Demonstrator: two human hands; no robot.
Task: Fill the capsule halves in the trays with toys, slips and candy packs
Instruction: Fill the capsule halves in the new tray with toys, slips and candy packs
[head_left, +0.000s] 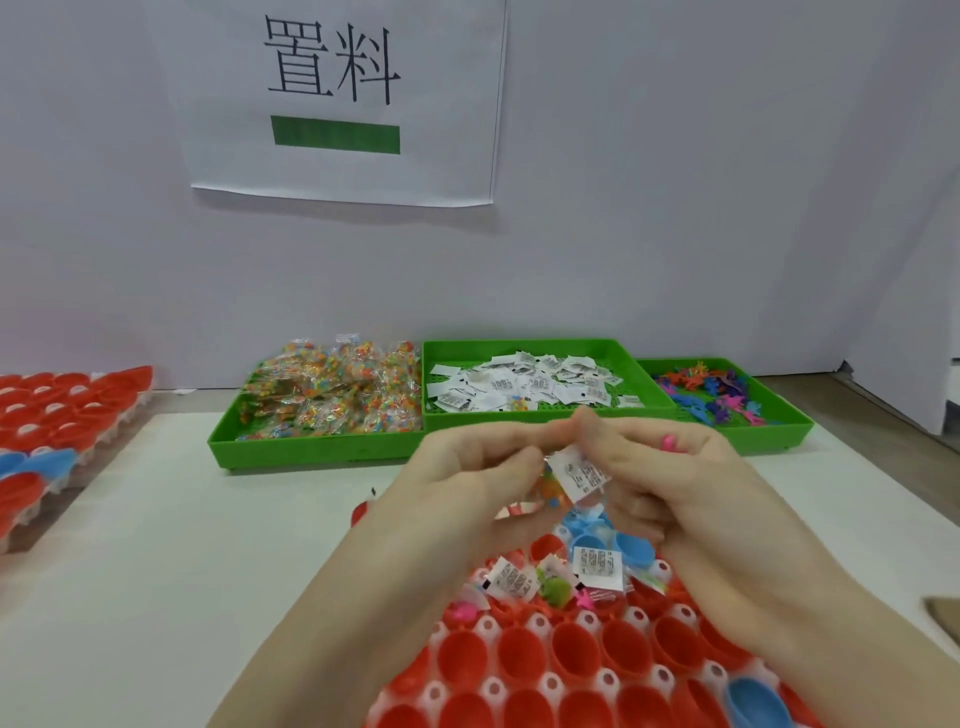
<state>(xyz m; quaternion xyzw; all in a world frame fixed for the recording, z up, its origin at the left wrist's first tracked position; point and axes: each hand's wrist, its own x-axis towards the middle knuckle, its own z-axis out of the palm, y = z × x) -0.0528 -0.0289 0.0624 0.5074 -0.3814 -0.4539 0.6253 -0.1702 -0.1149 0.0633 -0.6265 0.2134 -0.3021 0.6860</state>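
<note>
Head view: we are pinching slip (579, 475) and candy pack (551, 488) between left hand (467, 480) and right hand (670, 478), above capsule tray (571, 670), fingers curling together.

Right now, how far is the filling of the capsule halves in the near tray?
Done: a few far-row capsule halves already hold a printed slip or a pink toy.

In hand: the left hand and right hand together hold a slip with a candy pack; the right also holds a pink toy.

Left: the near red halves look empty.
</note>
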